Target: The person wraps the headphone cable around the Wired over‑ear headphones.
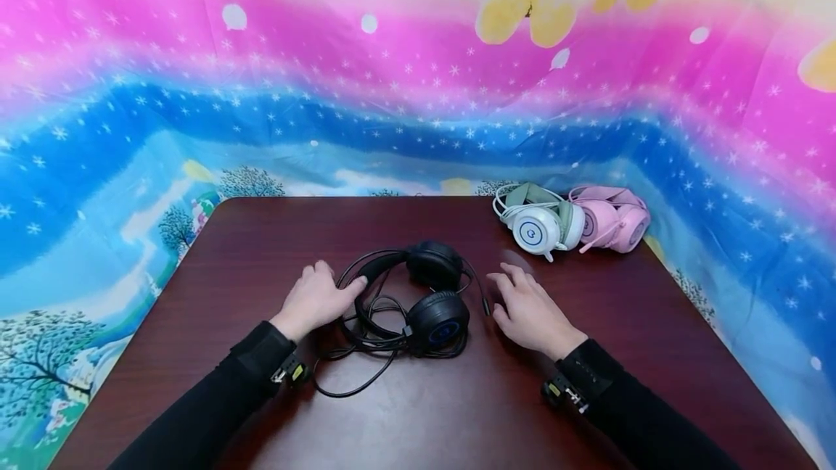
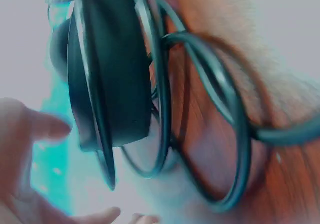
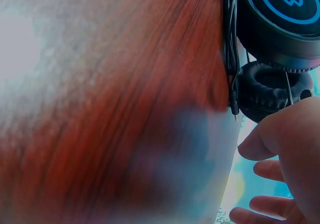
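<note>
A black headset (image 1: 437, 319) lies on the table with its headband toward the left and two round ear cups toward the right. Its black cable (image 1: 355, 389) loops loosely around and under it. My left hand (image 1: 316, 299) is at the headband, thumb stretched toward it; in the left wrist view, thumb and fingers are spread beside the headband (image 2: 115, 73) without closing on it. To the right of the ear cups, my right hand (image 1: 532, 316) hovers near the microphone tip, fingers loosely bent and holding nothing. The right wrist view shows an ear cup (image 3: 285, 28) with a blue ring logo.
At the table's back right corner stand a white and green headset (image 1: 537, 229) and a pink headset (image 1: 610, 220), side by side. The dark red-brown table (image 1: 418, 426) has a patterned cloth (image 1: 405, 93) hanging behind and around it.
</note>
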Tool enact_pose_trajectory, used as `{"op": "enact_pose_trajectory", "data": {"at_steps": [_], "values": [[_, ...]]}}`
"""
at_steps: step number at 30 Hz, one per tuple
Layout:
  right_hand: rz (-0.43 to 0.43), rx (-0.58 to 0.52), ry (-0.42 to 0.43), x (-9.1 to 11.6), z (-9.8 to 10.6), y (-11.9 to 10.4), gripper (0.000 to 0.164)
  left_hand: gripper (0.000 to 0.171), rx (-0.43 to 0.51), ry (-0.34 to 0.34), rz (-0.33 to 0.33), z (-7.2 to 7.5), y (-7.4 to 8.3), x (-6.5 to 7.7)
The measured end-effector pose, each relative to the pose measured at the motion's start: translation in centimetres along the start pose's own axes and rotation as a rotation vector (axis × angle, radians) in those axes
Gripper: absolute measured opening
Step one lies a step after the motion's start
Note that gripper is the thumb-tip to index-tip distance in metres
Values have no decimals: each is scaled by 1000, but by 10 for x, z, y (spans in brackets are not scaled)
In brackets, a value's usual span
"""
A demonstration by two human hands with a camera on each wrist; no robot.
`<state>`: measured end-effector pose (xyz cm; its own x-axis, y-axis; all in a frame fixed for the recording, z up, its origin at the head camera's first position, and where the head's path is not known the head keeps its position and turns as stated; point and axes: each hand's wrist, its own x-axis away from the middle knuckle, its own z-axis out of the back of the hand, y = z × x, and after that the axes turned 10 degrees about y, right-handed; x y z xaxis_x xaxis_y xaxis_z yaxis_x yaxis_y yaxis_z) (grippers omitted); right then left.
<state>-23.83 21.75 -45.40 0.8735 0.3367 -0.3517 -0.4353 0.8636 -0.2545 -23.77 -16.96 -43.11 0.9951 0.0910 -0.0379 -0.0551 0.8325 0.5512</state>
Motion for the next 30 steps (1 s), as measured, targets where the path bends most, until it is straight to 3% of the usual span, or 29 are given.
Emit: {"op": "enact_pose_trajectory", "data": {"at_steps": [3,5,9,15,17,22,26,30], "values": [[-11,-9,1,3,-2,-1,49,92,1,-162,74,-2,-1,-6],[-9,-8,8,4,-3,-2,48,86,55,-196,101,-2,0,-6],[-7,-5,10,4,-1,-2,48,69,209,-152,143,0,4,-5],[-22,10,-8,1,3,-2,49,51,626,-134,182,2,17,4],[-22,11,-14,1,3,-2,50,50,664,-120,173,4,22,7],[-15,11,-10,1,2,-1,50,52,594,-48,120,12,30,11],[-21,11,-8,4,2,-1,50,56,718,-66,142,11,32,12],[-16,6,-10,4,2,-2,50,57,873,11,228,8,30,13]]}}
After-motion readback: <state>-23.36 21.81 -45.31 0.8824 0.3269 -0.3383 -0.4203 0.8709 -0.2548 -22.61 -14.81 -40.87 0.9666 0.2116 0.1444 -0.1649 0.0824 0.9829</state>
